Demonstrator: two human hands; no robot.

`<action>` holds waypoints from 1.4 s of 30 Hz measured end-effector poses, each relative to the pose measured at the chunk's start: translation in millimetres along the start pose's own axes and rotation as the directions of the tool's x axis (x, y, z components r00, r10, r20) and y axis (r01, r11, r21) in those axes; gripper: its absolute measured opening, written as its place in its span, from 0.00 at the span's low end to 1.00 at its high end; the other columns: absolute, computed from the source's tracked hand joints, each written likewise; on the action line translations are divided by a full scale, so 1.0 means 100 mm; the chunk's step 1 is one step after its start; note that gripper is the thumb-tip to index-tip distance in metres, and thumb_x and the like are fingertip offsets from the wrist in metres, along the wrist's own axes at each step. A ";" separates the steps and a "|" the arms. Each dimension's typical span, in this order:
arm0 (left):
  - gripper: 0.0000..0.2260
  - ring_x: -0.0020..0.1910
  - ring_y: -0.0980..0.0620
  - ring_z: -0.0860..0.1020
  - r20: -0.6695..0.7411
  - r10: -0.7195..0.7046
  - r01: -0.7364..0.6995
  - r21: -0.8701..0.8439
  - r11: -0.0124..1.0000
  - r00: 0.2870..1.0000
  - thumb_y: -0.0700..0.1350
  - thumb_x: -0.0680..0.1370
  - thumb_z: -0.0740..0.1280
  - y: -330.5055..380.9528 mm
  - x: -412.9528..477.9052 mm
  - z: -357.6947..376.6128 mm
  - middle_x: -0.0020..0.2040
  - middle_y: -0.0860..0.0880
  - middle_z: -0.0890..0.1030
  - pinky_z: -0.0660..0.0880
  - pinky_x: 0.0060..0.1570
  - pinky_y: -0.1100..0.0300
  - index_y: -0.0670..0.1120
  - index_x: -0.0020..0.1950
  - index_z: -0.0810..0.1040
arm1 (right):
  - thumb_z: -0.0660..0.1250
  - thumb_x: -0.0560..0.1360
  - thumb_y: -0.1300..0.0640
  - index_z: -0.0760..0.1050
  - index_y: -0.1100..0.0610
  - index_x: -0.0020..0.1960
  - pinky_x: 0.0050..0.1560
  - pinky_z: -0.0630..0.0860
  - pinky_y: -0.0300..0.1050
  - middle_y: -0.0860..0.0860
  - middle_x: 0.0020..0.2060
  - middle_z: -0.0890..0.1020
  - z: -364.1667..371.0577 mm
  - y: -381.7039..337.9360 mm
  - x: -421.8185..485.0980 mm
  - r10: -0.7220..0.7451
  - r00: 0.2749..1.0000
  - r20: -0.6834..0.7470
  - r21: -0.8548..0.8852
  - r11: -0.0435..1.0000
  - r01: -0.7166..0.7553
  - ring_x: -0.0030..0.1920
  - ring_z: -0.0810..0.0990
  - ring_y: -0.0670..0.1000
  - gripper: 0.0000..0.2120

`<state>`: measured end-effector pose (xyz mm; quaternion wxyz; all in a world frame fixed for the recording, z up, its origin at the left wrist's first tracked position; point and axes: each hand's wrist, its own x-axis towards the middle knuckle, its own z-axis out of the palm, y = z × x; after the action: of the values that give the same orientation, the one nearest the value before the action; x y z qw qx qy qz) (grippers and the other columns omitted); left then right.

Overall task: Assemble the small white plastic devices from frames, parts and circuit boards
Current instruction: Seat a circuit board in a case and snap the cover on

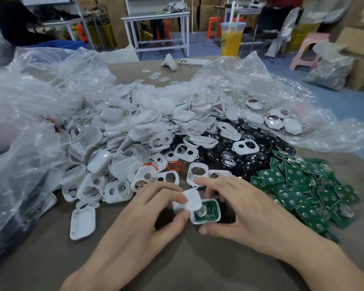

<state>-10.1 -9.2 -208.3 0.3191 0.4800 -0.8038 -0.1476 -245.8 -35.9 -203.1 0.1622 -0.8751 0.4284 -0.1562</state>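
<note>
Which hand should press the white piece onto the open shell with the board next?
Left. The left hand pinches the white piece at the left edge of the shell, while the right hand holds that shell, green circuit board inside, between thumb and fingers, probably steadying it.

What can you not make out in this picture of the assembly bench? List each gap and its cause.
Head view, shell: one end covered by the pad, far side by the right hand.
Head view, board: its print is too small to read.
Head view, pad: left part covered by the left hand.
Head view, bag: contents veiled by crumpled plastic, cut by the left edge.
</note>
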 end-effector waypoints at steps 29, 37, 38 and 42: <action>0.09 0.58 0.63 0.75 0.140 0.171 -0.178 0.046 0.983 0.975 0.55 0.79 0.67 -0.01 0.12 0.09 0.58 0.62 0.78 0.69 0.59 0.68 0.55 0.55 0.82 | 0.70 0.73 0.44 0.63 0.43 0.76 0.62 0.60 0.26 0.35 0.54 0.74 0.02 0.03 -0.03 -0.001 0.999 -0.038 0.096 0.995 0.005 0.56 0.67 0.31 0.33; 0.08 0.59 0.61 0.76 0.120 0.201 -0.208 0.048 0.977 0.972 0.54 0.80 0.66 -0.02 0.11 0.12 0.58 0.60 0.79 0.71 0.58 0.68 0.54 0.53 0.83 | 0.69 0.74 0.43 0.62 0.41 0.76 0.61 0.61 0.27 0.34 0.53 0.72 0.03 0.05 -0.01 0.002 1.000 -0.025 0.090 0.996 0.000 0.56 0.67 0.32 0.32; 0.08 0.59 0.61 0.76 0.118 0.203 -0.209 0.044 0.977 0.972 0.54 0.80 0.66 -0.02 0.11 0.12 0.58 0.60 0.79 0.72 0.58 0.67 0.54 0.52 0.83 | 0.69 0.74 0.43 0.62 0.41 0.76 0.61 0.61 0.28 0.34 0.52 0.73 0.03 0.06 -0.01 0.002 1.000 -0.022 0.094 0.996 0.000 0.56 0.68 0.32 0.32; 0.08 0.59 0.60 0.77 0.111 0.207 -0.212 0.032 0.977 0.972 0.54 0.80 0.66 -0.04 0.09 0.14 0.59 0.59 0.79 0.74 0.56 0.64 0.53 0.51 0.83 | 0.68 0.75 0.43 0.63 0.41 0.75 0.59 0.61 0.25 0.34 0.53 0.71 0.03 0.05 -0.02 0.008 1.000 -0.006 0.154 0.988 -0.007 0.58 0.69 0.34 0.30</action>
<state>-19.9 -20.0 -218.0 0.2789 0.3908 -0.8688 -0.1208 -249.5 -37.1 -208.4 0.2286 -0.8577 0.4190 -0.1910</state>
